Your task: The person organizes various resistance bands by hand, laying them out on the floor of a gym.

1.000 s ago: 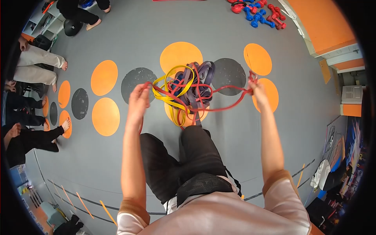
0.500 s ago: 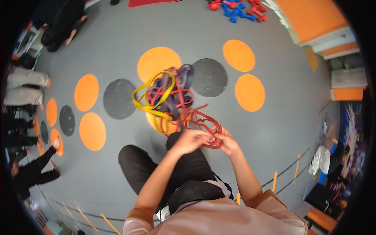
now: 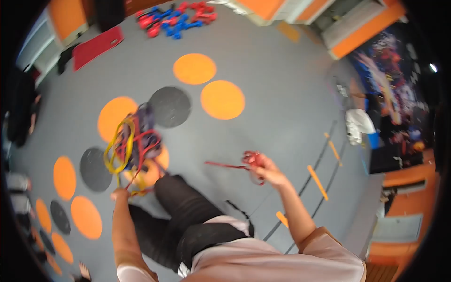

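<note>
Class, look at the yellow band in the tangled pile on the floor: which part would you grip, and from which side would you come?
Grip the yellow band at its outer loop, which bows clear of the purple bands, probably coming from that open side. Toward the middle red strands cross it, so a pull there would likely snag.

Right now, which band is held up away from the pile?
The red band, bunched in the right hand; the yellow band and purple bands lie tangled on the floor.
</note>
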A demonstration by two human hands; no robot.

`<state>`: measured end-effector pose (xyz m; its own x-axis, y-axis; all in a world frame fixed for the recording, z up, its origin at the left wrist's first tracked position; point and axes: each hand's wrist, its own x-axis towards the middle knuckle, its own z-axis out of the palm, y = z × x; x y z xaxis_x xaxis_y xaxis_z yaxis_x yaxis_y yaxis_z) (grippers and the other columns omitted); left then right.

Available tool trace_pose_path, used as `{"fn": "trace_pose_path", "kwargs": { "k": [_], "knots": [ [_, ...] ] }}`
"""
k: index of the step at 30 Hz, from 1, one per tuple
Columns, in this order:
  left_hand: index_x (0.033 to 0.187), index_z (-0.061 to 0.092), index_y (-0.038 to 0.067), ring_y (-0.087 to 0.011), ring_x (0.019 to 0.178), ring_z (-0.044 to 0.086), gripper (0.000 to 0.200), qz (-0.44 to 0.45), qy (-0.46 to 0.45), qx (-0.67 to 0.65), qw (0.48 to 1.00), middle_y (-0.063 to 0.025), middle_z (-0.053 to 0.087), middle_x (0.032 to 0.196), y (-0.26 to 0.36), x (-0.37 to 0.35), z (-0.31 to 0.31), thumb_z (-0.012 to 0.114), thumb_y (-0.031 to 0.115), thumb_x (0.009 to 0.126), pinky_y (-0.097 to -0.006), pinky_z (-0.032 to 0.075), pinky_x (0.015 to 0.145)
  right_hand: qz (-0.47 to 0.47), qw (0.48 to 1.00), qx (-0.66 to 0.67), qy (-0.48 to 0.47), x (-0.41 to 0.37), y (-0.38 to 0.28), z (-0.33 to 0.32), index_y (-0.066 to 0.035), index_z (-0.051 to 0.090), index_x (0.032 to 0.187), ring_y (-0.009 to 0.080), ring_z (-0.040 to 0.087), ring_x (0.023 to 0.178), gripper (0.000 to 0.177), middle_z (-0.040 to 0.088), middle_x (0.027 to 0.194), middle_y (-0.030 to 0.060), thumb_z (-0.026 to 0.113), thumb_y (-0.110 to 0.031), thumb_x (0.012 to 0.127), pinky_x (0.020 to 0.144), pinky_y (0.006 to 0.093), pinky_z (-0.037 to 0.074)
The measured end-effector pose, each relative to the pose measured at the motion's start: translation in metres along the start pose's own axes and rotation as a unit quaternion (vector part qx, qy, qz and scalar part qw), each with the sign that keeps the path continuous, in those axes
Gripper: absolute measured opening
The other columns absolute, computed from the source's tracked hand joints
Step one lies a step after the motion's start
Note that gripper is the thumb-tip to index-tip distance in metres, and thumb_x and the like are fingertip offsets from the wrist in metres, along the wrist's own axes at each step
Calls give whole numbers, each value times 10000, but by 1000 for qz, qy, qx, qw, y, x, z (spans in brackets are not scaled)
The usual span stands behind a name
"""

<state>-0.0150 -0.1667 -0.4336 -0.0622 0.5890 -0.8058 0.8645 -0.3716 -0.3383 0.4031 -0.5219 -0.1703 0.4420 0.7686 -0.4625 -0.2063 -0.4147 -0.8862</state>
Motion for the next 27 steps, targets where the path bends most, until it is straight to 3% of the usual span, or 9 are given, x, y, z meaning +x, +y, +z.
{"fn": "trace_pose_path", "kwargs": {
  "k": [4, 6, 8, 10, 14, 17, 20, 21, 27],
  "knots": [
    [1162, 629, 111, -245, 1136, 575, 442, -36, 55, -60, 996, -95, 571, 1265, -63, -4, 5, 588, 384, 817, -405, 483, 900, -62, 997, -24, -28, 23, -1, 24, -69, 497, 1012, 61, 455, 653, 248, 486, 749, -30, 540, 28, 789, 587, 230, 414],
    [1082, 646, 68, -309, 1052, 603, 420, 76, 168, -104, 977, -145, 639, 1107, -45, -49, -18, 586, 402, 834, -399, 497, 859, -76, 992, -103, 20, 21, -28, 51, -54, 525, 1006, 77, 465, 637, 224, 504, 732, -35, 556, 2, 792, 598, 251, 425],
    [1095, 603, 12, -318, 1087, 567, 362, 255, 225, -321, 884, -169, 598, 1169, -5, -103, -46, 620, 253, 826, -387, 451, 915, -145, 973, -178, 33, 28, -38, 73, -25, 539, 1009, 106, 493, 627, 245, 543, 723, -11, 586, -2, 770, 603, 283, 434],
    [1209, 550, 11, -301, 1155, 523, 452, 495, 287, -426, 701, -175, 561, 1215, 49, -146, -69, 647, 206, 813, -376, 410, 967, -177, 938, -293, -56, 30, -61, 99, -23, 529, 1068, 106, 482, 666, 333, 543, 756, 15, 609, 3, 746, 608, 266, 413],
    [1199, 535, 21, -277, 1145, 522, 468, 564, 382, -544, 490, -162, 552, 1209, 118, -273, -129, 676, 86, 758, -350, 417, 944, -220, 897, -358, -139, 36, -108, 146, -29, 534, 1055, 253, 514, 611, 363, 576, 718, 103, 635, 0, 708, 599, 330, 423],
    [1014, 611, -3, -226, 865, 616, 271, 535, 229, -550, 599, -155, 622, 946, 109, -274, -145, 650, 39, 749, -325, 472, 760, -320, 850, -393, -140, 52, -125, 153, -18, 541, 1056, 307, 578, 718, 382, 616, 814, 133, 593, 50, 684, 675, 357, 472],
    [867, 617, -23, -153, 640, 571, 124, 529, 266, -532, 606, -125, 583, 720, 86, -267, -147, 633, 14, 749, -301, 451, 620, -363, 831, -398, -136, 67, -130, 151, -3, 554, 1054, 315, 614, 823, 415, 630, 894, 147, 556, 90, 650, 756, 357, 497],
    [910, 608, -18, -115, 652, 558, 159, 508, 264, -477, 667, -89, 582, 703, 73, -266, -148, 632, 11, 756, -275, 454, 632, -325, 839, -414, -137, 71, -128, 149, -3, 560, 1055, 312, 612, 818, 416, 629, 896, 148, 551, 91, 650, 747, 359, 497],
    [955, 628, 16, -210, 791, 615, 317, 504, 127, -464, 717, -118, 642, 875, 55, -177, -113, 738, 235, 756, -319, 476, 720, -260, 853, -429, -147, 94, -90, 124, 2, 597, 1025, 315, 609, 720, 341, 639, 847, 166, 551, 75, 695, 662, 346, 486]
  ]
}}
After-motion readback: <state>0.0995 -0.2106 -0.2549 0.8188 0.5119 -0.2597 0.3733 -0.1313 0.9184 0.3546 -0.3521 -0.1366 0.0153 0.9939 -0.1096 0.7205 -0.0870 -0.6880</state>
